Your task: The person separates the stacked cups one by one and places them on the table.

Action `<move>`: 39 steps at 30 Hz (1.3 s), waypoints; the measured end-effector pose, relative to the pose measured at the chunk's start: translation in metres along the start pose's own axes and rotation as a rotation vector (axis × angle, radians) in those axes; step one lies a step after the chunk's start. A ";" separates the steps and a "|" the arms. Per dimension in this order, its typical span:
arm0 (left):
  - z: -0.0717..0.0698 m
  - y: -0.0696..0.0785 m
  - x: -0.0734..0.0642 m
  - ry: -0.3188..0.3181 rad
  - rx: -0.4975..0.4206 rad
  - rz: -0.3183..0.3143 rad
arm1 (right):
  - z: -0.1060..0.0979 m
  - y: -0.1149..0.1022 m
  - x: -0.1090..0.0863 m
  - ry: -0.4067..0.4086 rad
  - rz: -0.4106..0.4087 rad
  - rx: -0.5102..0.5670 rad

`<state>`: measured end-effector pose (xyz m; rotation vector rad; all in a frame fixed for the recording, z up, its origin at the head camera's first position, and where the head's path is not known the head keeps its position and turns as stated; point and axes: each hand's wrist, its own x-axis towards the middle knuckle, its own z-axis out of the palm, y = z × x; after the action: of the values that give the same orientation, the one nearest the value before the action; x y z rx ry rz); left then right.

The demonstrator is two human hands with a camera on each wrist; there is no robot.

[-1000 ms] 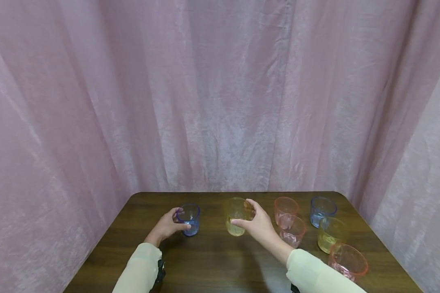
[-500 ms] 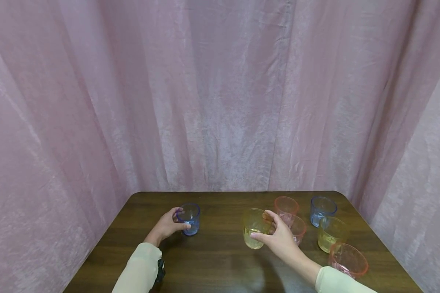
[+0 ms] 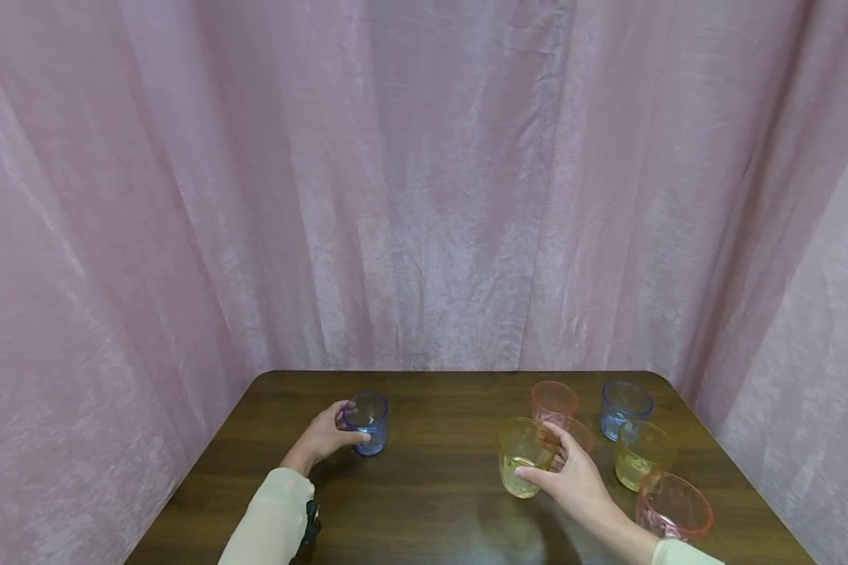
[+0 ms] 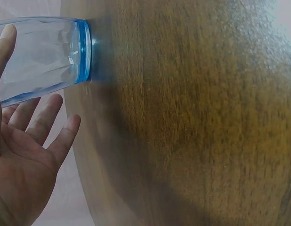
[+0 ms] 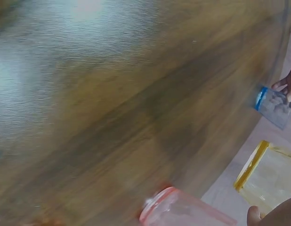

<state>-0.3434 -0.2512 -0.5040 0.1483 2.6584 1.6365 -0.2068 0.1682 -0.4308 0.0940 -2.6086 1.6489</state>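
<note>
On the left of the table, my left hand (image 3: 325, 436) holds a clear blue cup (image 3: 374, 422) between thumb and fingers; its base stands on the wood. In the left wrist view the thumb lies along one side of this blue cup (image 4: 42, 59), and several fingers spread behind the other. My right hand (image 3: 575, 480) grips a clear yellow cup (image 3: 519, 459), thumb in front and fingers at the far side. This yellow cup (image 5: 272, 174) hangs above the tabletop, slightly tilted, in front of a pink cup (image 3: 578, 436) that it and the hand partly cover.
Right of the hand stand another pink cup (image 3: 554, 399), a blue cup (image 3: 625, 408), a second yellow cup (image 3: 639, 457) and a near pink cup (image 3: 674, 506), all upright on the brown wooden table (image 3: 424, 510). A pink curtain (image 3: 424, 196) hangs behind the table's far edge.
My right hand has carried the yellow cup to the right and nearer to me, from mid-table to beside the pink cups. The left hand and its blue cup have stayed in place.
</note>
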 end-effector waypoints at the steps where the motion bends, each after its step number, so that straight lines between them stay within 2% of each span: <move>1: 0.000 0.000 0.000 -0.001 -0.003 -0.003 | -0.002 0.001 -0.001 0.001 0.004 -0.010; 10: 0.000 0.001 0.000 -0.005 -0.003 -0.004 | -0.015 0.017 -0.012 0.014 -0.003 -0.051; 18: 0.002 -0.002 0.001 0.000 -0.009 0.001 | -0.025 0.030 -0.019 0.022 0.061 -0.110; 26: 0.001 0.000 0.000 0.000 0.000 -0.004 | -0.033 0.041 -0.023 -0.009 0.115 -0.154; 39: 0.001 0.000 0.001 0.002 0.001 0.001 | -0.040 0.051 -0.026 -0.011 0.138 -0.205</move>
<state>-0.3447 -0.2505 -0.5042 0.1485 2.6616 1.6361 -0.1841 0.2270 -0.4614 -0.0876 -2.8324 1.4080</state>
